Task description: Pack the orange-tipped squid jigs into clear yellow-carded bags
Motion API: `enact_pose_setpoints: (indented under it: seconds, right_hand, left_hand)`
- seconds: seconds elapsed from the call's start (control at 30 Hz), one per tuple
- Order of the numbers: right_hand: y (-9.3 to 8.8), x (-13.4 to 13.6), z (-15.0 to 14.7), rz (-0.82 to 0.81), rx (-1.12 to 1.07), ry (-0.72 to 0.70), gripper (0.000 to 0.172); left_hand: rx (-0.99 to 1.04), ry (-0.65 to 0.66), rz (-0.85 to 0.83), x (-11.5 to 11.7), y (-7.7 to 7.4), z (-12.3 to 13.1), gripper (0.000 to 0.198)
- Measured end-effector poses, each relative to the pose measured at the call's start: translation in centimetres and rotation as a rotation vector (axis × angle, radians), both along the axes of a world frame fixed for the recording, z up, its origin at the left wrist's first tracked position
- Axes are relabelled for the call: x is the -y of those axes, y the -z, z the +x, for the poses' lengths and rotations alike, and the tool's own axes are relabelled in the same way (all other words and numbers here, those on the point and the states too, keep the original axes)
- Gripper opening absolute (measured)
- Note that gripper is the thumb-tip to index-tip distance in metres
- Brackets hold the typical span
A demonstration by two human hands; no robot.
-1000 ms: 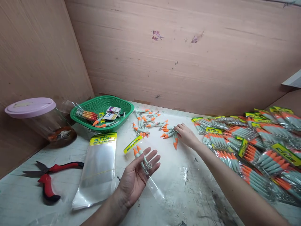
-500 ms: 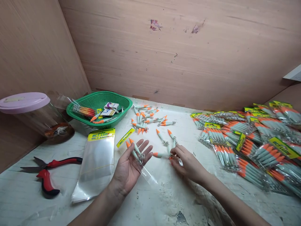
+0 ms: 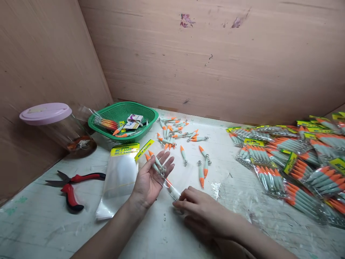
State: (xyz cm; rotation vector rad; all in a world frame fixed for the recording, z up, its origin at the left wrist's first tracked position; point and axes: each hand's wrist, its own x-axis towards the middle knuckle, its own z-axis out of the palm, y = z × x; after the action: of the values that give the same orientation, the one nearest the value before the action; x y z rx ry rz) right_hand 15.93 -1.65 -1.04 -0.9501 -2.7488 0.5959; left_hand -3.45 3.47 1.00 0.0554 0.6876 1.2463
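My left hand (image 3: 151,178) lies palm up over the white table, fingers spread, with a clear plastic bag (image 3: 145,150) with a yellow header and two orange-tipped squid lures (image 3: 155,163) resting on it. My right hand (image 3: 198,208) is closed in a pinch on one more lure (image 3: 171,189) at the bag's lower open end, just below my left palm. Several loose lures (image 3: 202,169) lie on the table right behind my right hand, and more are scattered farther back (image 3: 175,131).
A stack of empty header bags (image 3: 118,172) lies left of my left hand. Red-handled pliers (image 3: 71,185) rest further left. A green basket (image 3: 122,120) and a pink-lidded jar (image 3: 54,124) stand at the back left. Filled lure packs (image 3: 291,162) cover the right side.
My right hand pulled back from the loose pile, dragging a few lures nearer, then took one and brought it to the bag's mouth. My left hand stayed in place.
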Motion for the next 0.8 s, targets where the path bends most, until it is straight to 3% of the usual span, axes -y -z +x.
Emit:
enact_pose_setpoints:
  seconds: [0.13,0.2,0.33,0.5,0.63,0.8]
  right_hand:
    - [1.1,0.6,-2.0,0.24,0.045,-0.058,0.022]
    - [1.3,1.1,-2.3,0.314,0.02,-0.051,0.02]
    - [0.7,2.3,-1.2,0.098,-0.071,0.052,0.024]
    - [0.1,3.8,-0.5,-0.085,-0.096,0.035,0.042]
    - [1.5,4.8,-1.8,0.056,-0.123,0.066,0.029]
    - [3.0,5.6,-3.1,0.181,-0.189,0.086,0.026]
  left_hand:
    - [-0.005,-0.003,-0.002,0.1,-0.2,0.0,0.027]
    - [-0.001,-0.009,-0.007,0.1,-0.4,0.0,0.025]
    - [0.0,-0.021,0.004,0.0,-0.4,-0.1,0.022]
    - [-0.011,-0.012,-0.003,0.1,0.0,0.0,0.024]
    - [0.003,0.009,0.012,0.1,0.4,0.0,0.025]
    - [0.005,0.015,0.015,0.1,0.6,0.0,0.028]
